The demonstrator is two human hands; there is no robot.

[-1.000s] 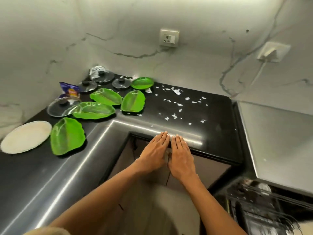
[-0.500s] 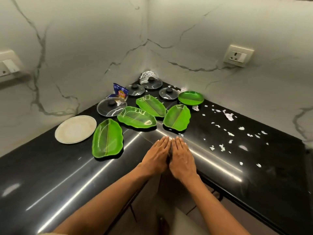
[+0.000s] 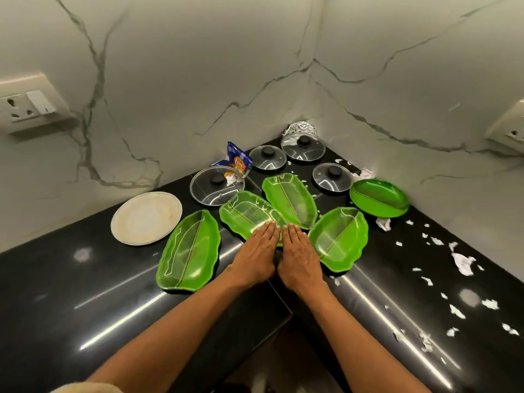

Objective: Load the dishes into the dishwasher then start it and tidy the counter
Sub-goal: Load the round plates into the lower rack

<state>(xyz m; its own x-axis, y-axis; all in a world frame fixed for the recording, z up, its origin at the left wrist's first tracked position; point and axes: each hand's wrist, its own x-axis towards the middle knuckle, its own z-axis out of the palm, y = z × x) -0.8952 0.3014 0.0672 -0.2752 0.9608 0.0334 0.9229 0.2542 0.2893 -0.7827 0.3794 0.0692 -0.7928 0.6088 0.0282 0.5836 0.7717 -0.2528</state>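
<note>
Both hands have moved forward from the counter's inner corner since half a second ago. The left hand (image 3: 256, 258) and right hand (image 3: 299, 258) lie flat side by side, fingers straight and together, gripping nothing, fingertips over the near end of the middle leaf plate (image 3: 249, 212). This glossy green plastic plate runs lengthwise left-far to right-near on the polished black counter (image 3: 85, 307). Left of it lies a leaf plate (image 3: 188, 251) pointing away; right of it, another (image 3: 338, 239). Beyond it sit a fourth leaf plate (image 3: 289, 198), glass lids (image 3: 217, 185) and torn paper scraps (image 3: 462, 263).
</note>
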